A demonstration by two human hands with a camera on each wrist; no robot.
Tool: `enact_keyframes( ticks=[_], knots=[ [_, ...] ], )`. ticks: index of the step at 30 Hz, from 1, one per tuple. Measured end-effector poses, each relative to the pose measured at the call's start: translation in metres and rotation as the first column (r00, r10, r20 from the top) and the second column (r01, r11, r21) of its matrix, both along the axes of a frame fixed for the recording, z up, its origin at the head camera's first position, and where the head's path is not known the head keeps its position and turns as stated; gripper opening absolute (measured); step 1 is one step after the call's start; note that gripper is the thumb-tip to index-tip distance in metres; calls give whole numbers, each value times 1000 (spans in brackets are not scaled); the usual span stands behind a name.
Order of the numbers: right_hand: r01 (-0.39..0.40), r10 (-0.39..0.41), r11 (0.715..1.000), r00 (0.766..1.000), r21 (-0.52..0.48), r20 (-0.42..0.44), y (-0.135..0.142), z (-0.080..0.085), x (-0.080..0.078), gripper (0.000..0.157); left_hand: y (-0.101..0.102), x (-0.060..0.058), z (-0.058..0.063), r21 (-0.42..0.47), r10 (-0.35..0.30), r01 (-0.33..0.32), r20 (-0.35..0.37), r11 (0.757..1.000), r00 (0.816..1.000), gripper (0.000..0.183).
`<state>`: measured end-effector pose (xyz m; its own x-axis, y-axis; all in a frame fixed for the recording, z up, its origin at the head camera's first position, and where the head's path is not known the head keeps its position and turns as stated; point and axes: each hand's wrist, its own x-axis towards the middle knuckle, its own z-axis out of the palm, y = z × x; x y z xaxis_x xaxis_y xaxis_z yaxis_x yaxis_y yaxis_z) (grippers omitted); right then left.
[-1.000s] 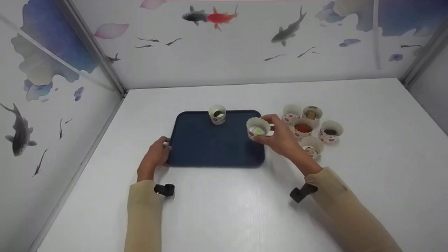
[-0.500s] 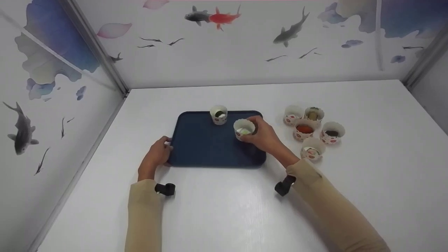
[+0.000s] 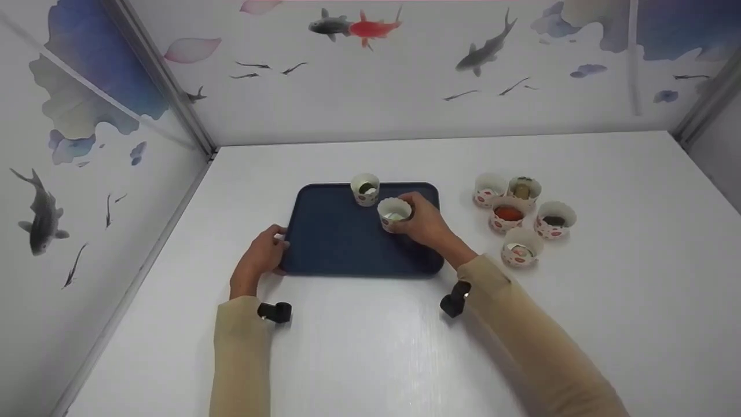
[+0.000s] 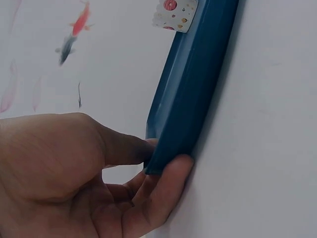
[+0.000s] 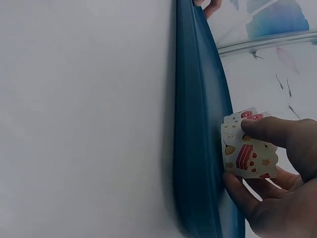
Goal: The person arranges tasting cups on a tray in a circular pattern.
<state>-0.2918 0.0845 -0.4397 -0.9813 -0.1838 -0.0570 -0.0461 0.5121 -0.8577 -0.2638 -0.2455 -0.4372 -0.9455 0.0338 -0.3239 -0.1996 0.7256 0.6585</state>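
Pinching a patterned paper cup (image 3: 386,222) at mid-frame in the head view, the right hand (image 3: 427,221) holds it upright over the upper right part of the navy tray (image 3: 341,255). The likeliest mishap looks like a bump: a second paper cup (image 3: 360,198) stands just beside it at the tray's upper edge, so drifting up and left could knock it. The right forearm (image 3: 529,324) slants in from the lower right; the left forearm (image 3: 243,353) rises almost straight at lower left, its left hand (image 3: 263,250) at the tray's left edge. Five more cups (image 3: 505,225) cluster at right.

In the left wrist view, thumb and fingers pinch the tray's rim near lower centre; tugging or lifting there could tilt it and unsettle the cups.

In the right wrist view, thumb and fingers clasp the held cup's sides at right; squeezing hard could buckle the paper. Whether its base touches the tray, I cannot tell.
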Motion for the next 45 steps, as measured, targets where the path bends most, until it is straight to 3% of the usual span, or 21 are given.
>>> enact_keyframes(
  ticks=[11,21,27,45],
  knots=[
    [25,-25,999,1000,37,6,-12,8,-13,62,0,0,0,11,-1,1,-8,1000,1000,43],
    [46,-46,999,999,2,7,-20,1,-21,64,-1,1,-2,8,11,-11,-14,1000,1000,42],
    [47,-47,999,999,5,12,-25,1,-22,71,0,2,-3,6,-3,3,-21,1000,1000,41],
    [43,-42,999,999,26,-15,-21,3,-25,74,1,1,-1,26,-5,5,-16,1000,1000,43]
  ],
)
